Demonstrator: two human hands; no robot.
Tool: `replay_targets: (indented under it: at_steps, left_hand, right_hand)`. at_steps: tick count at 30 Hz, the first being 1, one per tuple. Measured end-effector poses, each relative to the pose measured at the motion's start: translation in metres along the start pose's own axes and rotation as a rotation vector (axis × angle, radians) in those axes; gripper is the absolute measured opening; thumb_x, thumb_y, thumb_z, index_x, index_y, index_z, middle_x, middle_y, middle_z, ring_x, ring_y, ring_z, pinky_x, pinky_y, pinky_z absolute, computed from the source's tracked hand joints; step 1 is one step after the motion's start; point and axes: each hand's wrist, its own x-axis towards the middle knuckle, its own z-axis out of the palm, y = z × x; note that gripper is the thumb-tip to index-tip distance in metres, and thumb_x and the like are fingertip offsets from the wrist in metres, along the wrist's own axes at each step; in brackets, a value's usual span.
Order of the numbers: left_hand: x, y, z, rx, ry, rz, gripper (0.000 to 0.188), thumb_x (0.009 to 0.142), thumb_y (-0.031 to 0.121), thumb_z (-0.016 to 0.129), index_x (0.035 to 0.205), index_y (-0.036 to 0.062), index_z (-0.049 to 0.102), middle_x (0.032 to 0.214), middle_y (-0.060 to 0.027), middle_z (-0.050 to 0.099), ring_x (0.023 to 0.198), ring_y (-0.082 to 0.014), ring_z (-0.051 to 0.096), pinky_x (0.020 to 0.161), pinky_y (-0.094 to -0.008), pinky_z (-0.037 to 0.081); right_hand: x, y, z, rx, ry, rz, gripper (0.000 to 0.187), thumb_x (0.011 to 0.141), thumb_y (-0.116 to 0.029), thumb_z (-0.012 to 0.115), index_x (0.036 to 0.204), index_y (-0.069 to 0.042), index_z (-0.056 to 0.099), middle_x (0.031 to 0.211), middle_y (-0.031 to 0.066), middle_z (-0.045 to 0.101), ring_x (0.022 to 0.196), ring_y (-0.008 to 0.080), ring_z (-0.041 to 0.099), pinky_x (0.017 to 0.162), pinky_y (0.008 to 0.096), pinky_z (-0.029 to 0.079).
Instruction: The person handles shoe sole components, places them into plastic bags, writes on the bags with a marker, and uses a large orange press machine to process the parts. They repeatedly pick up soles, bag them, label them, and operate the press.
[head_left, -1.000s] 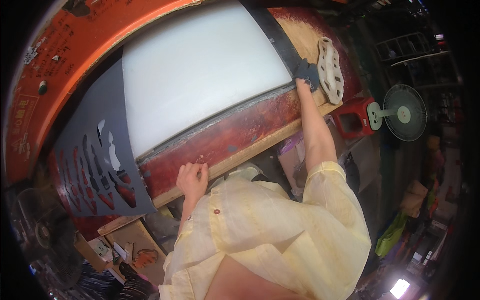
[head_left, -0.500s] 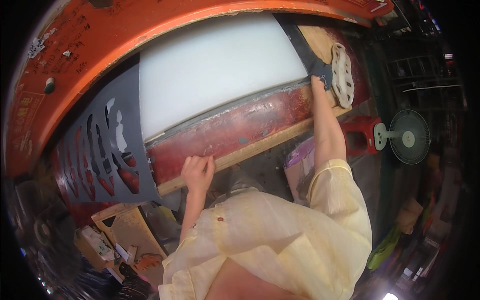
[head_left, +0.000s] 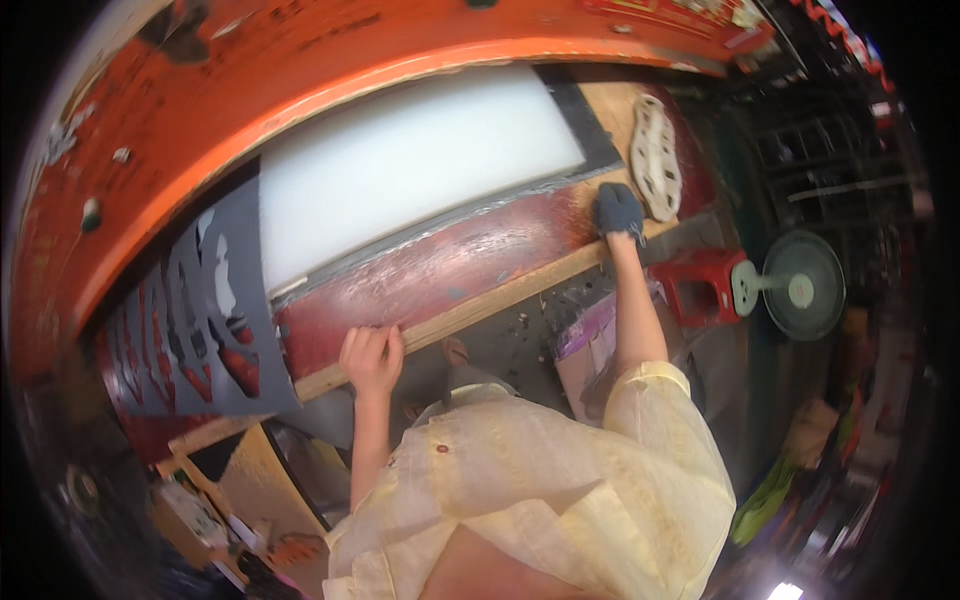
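Note:
My left hand (head_left: 372,360), bare, rests its curled fingers at the front edge of the dark red worktable (head_left: 420,275); nothing shows in them. A dark grey glove (head_left: 618,208) covers my right hand, which is over the table's right end near its front edge. Its fingers blend together, so their grip is hidden. Just beyond it lies an off-white, sole-shaped piece with holes (head_left: 656,158). A white board (head_left: 410,175) lies on the table with dark grey sheet along its borders. To the left, a grey sheet with cut-out shapes (head_left: 266,300) hangs toward the front.
An orange machine beam (head_left: 330,70) spans the far side. On the right stand a red stool (head_left: 697,290) and a grey fan (head_left: 800,287). A carton with purple (head_left: 588,335) stands below the table; a wooden frame (head_left: 255,470) stands at lower left.
My gloved right hand has moved off the white board's right corner, toward me and slightly left. My left hand stays at the table edge. The whole view has shifted a little.

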Motion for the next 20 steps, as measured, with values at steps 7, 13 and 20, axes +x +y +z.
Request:
replay_targets:
  at_steps: [7,13,20]
  left_hand:
    - [-0.009,-0.013,-0.026,0.033,0.069,-0.027,0.007,0.072,0.006,0.072,0.072,0.0082,0.065,0.073,-0.0038,0.06,0.07,-0.0232,0.057,0.063,-0.0341,0.043]
    - [-0.048,-0.04,-0.109,0.39,0.139,-0.217,0.013,0.075,0.013,0.07,0.087,0.0131,0.068,0.095,0.0012,0.062,0.096,-0.0228,0.056,0.081,-0.0376,0.041]
    - [-0.02,-0.064,-0.12,0.166,-0.127,-0.071,0.014,0.077,0.012,0.069,0.091,0.0116,0.068,0.098,0.0003,0.064,0.099,-0.0225,0.056,0.089,-0.0393,0.038]
  right_hand:
    - [-0.068,-0.077,0.012,0.18,-0.159,-0.086,0.032,0.091,-0.026,0.056,0.11,-0.001,0.063,0.109,0.0153,0.066,0.099,0.0268,0.063,0.088,0.0367,0.048]
    - [-0.122,-0.162,0.045,0.224,-0.402,-0.298,0.033,0.089,-0.029,0.056,0.111,-0.006,0.064,0.109,0.016,0.064,0.105,0.0336,0.06,0.092,0.0385,0.046]
    - [-0.146,-0.236,0.069,-0.001,-0.561,-0.448,0.038,0.087,-0.037,0.061,0.11,-0.007,0.065,0.114,0.0183,0.064,0.108,0.0273,0.061,0.096,0.0403,0.044]
